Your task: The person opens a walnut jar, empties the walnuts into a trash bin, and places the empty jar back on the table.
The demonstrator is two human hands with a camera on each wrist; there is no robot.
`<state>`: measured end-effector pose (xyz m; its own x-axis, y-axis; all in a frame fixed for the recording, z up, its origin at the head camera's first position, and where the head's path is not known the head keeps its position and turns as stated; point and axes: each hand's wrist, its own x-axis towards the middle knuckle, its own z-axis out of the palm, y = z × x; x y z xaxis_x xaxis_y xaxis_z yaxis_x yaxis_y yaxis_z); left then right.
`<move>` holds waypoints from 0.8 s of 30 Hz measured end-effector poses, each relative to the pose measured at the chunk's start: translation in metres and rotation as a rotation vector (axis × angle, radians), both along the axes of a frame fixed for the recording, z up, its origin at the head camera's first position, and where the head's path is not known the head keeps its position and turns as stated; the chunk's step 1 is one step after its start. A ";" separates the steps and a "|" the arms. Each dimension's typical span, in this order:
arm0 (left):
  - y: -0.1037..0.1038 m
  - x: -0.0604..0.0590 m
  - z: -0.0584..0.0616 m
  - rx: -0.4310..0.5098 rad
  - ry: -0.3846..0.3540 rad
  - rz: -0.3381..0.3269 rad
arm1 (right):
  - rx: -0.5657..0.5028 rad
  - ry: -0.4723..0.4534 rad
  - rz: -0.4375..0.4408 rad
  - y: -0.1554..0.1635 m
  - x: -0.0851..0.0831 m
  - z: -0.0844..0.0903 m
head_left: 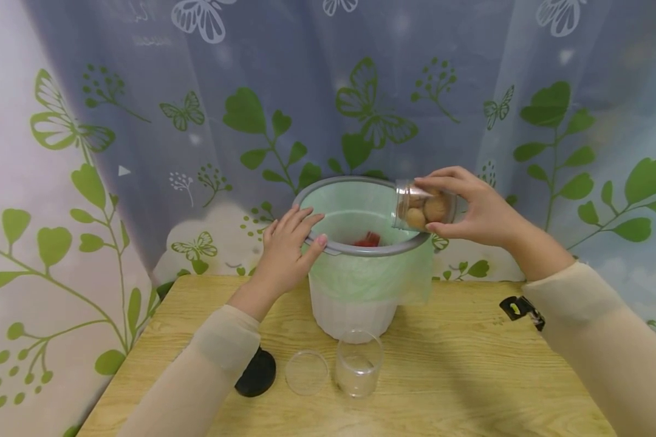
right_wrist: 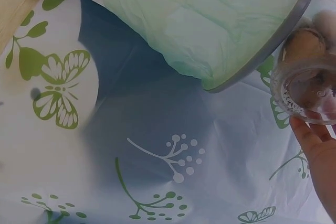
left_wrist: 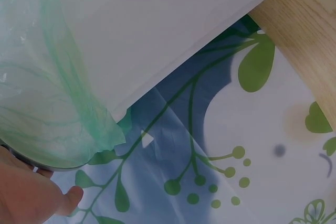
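A white bin with a grey rim and a green liner stands on the wooden table. Something red lies inside it. My left hand grips the rim's near left side, fingers curled over it; in the left wrist view only the liner, the bin wall and part of my hand show. My right hand holds a clear jar of round brown pieces, tipped sideways over the bin's right rim. The jar shows by the rim in the right wrist view.
Near the table's front stand an empty clear glass jar, a clear round lid and a black lid. A black clip lies at the right. A leaf-and-butterfly curtain hangs close behind.
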<state>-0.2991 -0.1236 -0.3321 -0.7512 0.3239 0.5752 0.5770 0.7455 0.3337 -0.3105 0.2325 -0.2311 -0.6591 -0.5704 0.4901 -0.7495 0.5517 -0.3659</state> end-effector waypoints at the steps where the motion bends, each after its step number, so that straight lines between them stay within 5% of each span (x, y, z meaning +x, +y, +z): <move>1: 0.000 0.000 0.000 0.001 0.003 -0.002 | 0.007 0.000 0.001 0.000 0.000 0.000; 24: 0.001 0.001 0.001 0.022 0.017 -0.011 | 0.069 -0.027 -0.001 0.000 0.002 0.007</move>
<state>-0.2979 -0.1227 -0.3315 -0.7375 0.3193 0.5951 0.5909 0.7317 0.3398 -0.3085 0.2322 -0.2240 -0.6721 -0.6020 0.4311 -0.7393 0.5769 -0.3472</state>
